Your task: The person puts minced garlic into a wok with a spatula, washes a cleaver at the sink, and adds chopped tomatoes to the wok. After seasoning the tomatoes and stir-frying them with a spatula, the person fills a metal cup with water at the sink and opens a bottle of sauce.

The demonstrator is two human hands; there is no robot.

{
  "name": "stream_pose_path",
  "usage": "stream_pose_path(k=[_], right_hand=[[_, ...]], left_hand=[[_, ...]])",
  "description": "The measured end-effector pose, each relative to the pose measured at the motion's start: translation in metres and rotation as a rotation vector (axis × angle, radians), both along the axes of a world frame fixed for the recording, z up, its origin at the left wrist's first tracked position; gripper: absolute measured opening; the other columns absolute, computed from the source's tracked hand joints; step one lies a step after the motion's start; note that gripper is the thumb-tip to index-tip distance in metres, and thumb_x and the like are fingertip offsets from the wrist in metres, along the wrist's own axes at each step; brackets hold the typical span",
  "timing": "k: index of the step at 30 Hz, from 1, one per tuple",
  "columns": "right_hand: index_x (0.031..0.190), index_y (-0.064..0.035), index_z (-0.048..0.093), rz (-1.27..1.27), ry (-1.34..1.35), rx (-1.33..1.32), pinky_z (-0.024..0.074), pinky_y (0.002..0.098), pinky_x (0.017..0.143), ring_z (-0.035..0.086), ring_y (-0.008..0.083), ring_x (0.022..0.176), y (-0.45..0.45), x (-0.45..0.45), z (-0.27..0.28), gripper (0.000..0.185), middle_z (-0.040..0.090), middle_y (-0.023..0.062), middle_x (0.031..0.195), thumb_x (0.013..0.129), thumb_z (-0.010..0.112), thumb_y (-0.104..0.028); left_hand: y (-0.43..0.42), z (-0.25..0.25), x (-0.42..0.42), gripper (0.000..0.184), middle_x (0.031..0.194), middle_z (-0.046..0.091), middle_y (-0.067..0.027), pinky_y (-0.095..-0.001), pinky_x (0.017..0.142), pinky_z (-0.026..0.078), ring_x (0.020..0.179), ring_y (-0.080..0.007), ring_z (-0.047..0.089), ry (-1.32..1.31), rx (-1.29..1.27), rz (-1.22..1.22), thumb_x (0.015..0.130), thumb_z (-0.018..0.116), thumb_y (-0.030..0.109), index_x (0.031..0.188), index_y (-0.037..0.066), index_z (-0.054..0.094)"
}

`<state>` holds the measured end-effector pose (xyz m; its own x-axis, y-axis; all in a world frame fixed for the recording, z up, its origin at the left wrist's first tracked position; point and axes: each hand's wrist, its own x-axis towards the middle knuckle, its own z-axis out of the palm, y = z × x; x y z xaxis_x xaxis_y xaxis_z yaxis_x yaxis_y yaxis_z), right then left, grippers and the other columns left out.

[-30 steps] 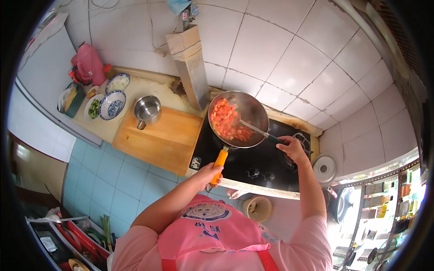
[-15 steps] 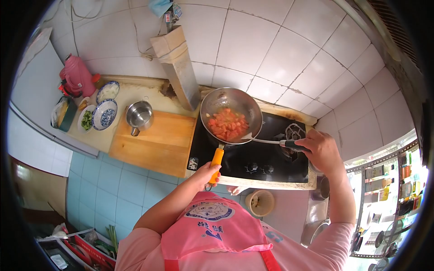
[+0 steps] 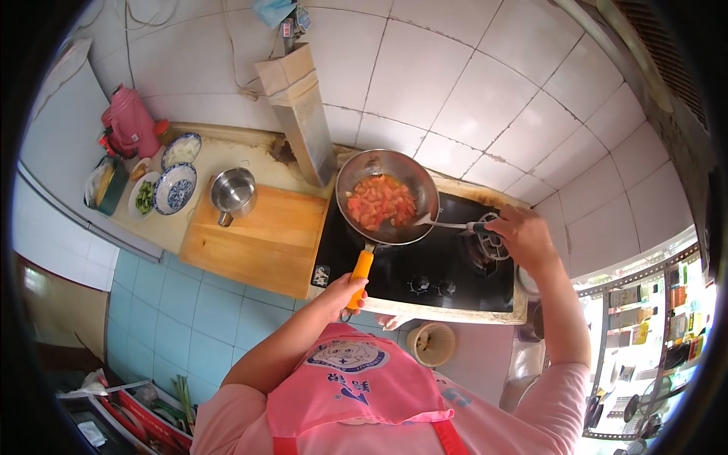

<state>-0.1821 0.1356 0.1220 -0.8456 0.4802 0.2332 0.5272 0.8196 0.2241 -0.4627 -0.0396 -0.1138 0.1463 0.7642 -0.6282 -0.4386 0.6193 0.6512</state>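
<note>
A metal wok [image 3: 422, 173] sits on the left burner of the black gas stove [image 3: 390, 277], with chopped tomatoes [image 3: 383, 202] in its bottom. My left hand [image 3: 347, 293] is closed around the wok's orange handle [image 3: 362, 271]. In my right hand [image 3: 522, 236] is the dark grip of a spatula [image 3: 453, 224]; its head rests at the wok's right inner side, beside the tomatoes. The spatula's blade is partly hard to make out.
Left of the stove lies a wooden cutting board [image 3: 250, 250] with a metal pot [image 3: 233, 191] on its upper corner. Further left stand patterned bowls [image 3: 175, 189], a plate of chopped greens [image 3: 144, 196] and a pink thermos [image 3: 133, 125]. A bin [image 3: 431, 344] stands below the stove.
My right hand has moved up and slightly left, bringing the spatula's handle higher. The tomatoes are spread a little differently. My left hand stays on the wok handle.
</note>
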Motion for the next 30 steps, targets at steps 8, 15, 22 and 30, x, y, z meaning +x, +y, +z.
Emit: stream_pose_path(k=[8, 15, 22, 30], right_hand=[[0.096, -0.0144, 0.07, -0.277, 0.207, -0.184, 0.0502, 0.0387, 0.07, 0.061, 0.0284, 0.081, 0.025, 0.003, -0.036, 0.027, 0.057, 0.0072, 0.083, 0.069, 0.072, -0.008], [0.101, -0.0121, 0.069, -0.385, 0.28, -0.265, 0.0492, 0.0401, 0.073, 0.061, 0.0315, 0.084, 0.053, 0.015, -0.053, 0.032, 0.059, 0.0104, 0.087, 0.07, 0.075, -0.014], [0.102, -0.0067, 0.069, -0.369, 0.359, -0.3, 0.0487, 0.0407, 0.074, 0.06, 0.0338, 0.083, 0.063, 0.022, -0.049, 0.03, 0.059, 0.0141, 0.088, 0.073, 0.074, -0.014], [0.099, -0.0039, 0.069, -0.357, 0.256, -0.256, 0.0499, 0.0357, 0.07, 0.063, 0.0267, 0.079, 0.098, 0.043, -0.071, 0.028, 0.064, 0.0128, 0.083, 0.076, 0.072, -0.021]], left_hand=[[0.001, 0.004, -0.004, 0.027, 0.08, 0.056, -0.0025, -0.0272, 0.05, 0.047, 0.063, -0.0113, 0.055, -0.029, -0.028, -0.01, 0.094, 0.058, 0.032, 0.11, 0.013, 0.048], [0.001, 0.0, -0.004, 0.026, 0.08, 0.056, -0.0023, -0.0271, 0.05, 0.047, 0.064, -0.011, 0.055, -0.029, -0.001, -0.022, 0.094, 0.058, 0.032, 0.109, 0.013, 0.048], [-0.001, 0.007, -0.001, 0.031, 0.083, 0.055, -0.0013, -0.0226, 0.043, 0.04, 0.062, -0.01, 0.055, 0.006, -0.018, -0.004, 0.095, 0.055, 0.037, 0.113, 0.012, 0.052], [0.0, 0.001, -0.003, 0.03, 0.083, 0.055, -0.0021, -0.0262, 0.049, 0.044, 0.066, -0.0114, 0.055, -0.008, -0.005, -0.014, 0.095, 0.055, 0.037, 0.112, 0.012, 0.052]])
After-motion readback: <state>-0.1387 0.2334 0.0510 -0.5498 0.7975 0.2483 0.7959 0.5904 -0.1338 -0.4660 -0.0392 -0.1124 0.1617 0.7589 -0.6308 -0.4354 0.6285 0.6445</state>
